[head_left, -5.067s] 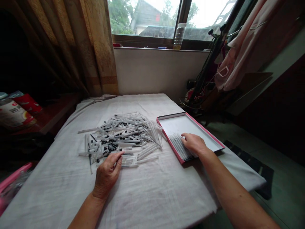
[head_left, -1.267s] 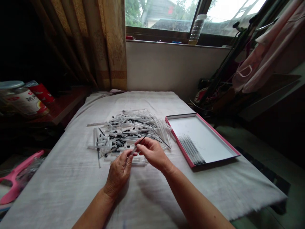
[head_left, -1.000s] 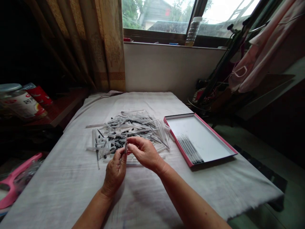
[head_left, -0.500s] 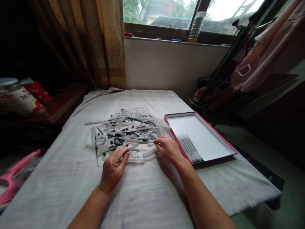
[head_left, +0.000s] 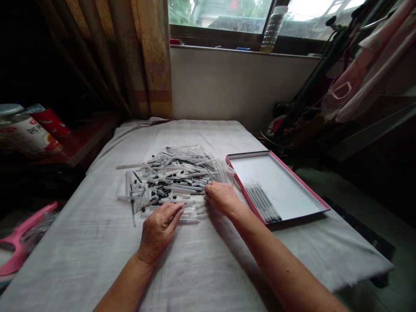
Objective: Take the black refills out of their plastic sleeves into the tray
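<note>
A loose pile of pen parts (head_left: 182, 173) lies on the white cloth: clear barrels, thin dark refills and small black plugs. At the near edge of this pile, my left hand (head_left: 160, 229) is closed around a slim clear pen barrel (head_left: 189, 203), whose end sticks out to the right past the thumb. My right hand (head_left: 222, 197) has its fingertips pinched together at the pile's right front. Whatever they grip is hidden. Right of that hand sits a shallow pink-edged box lid (head_left: 292, 186), with a row of assembled pens (head_left: 262, 201) along its left side.
A white cloth (head_left: 195, 277) covers the table. A labelled jar (head_left: 29, 130) and a red packet (head_left: 52, 123) stand on a dark side table at left. Lower left is a pink plastic handle (head_left: 19, 238). A clear bottle (head_left: 274, 30) stands on the windowsill.
My right hand has shifted slightly left, and its fingers have closed at the pile. My left hand has moved a little to the right, still holding the pen barrel. The view has tilted slightly.
</note>
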Demonstrator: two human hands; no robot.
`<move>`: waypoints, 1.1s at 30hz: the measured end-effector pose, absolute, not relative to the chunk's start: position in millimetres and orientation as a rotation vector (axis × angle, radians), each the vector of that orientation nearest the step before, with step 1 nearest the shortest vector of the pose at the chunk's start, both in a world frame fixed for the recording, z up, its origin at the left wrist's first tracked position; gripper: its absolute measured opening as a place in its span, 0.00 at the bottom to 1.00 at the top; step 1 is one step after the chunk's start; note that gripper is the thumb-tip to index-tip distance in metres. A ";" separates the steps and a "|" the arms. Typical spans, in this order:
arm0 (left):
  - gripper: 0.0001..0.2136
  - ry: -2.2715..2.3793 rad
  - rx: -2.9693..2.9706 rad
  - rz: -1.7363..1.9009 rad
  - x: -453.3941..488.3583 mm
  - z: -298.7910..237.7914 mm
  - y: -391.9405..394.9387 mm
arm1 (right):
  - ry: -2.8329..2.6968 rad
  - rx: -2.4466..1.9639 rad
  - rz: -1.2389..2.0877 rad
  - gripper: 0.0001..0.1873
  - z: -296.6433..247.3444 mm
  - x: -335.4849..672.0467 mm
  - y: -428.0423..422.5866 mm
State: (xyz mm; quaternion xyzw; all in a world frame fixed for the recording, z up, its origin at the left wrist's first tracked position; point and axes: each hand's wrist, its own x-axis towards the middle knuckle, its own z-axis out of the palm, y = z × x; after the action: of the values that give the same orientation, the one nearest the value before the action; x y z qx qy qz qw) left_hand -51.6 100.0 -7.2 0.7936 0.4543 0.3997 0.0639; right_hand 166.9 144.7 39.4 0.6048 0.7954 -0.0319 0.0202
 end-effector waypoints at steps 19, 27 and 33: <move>0.12 1.544 2.273 1.229 -59.7 -10.1 105.9 | 2.555 1.847 -0.050 0.13 31.6 177.3 140.4; 0.17 1.676 1.784 1.212 -66.4 -3.5 112.0 | 2.729 1.809 -0.189 0.17 39.3 140.1 141.5; 0.16 1.673 1.773 1.217 -68.0 -8.3 113.1 | 2.762 1.674 -0.239 0.15 32.4 101.6 156.6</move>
State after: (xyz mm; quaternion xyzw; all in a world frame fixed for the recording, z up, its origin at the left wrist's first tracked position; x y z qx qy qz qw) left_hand -68.0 113.1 -8.3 0.6367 0.6007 0.4369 0.2070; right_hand 101.6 156.6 32.4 0.5161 0.8519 -0.0738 -0.0485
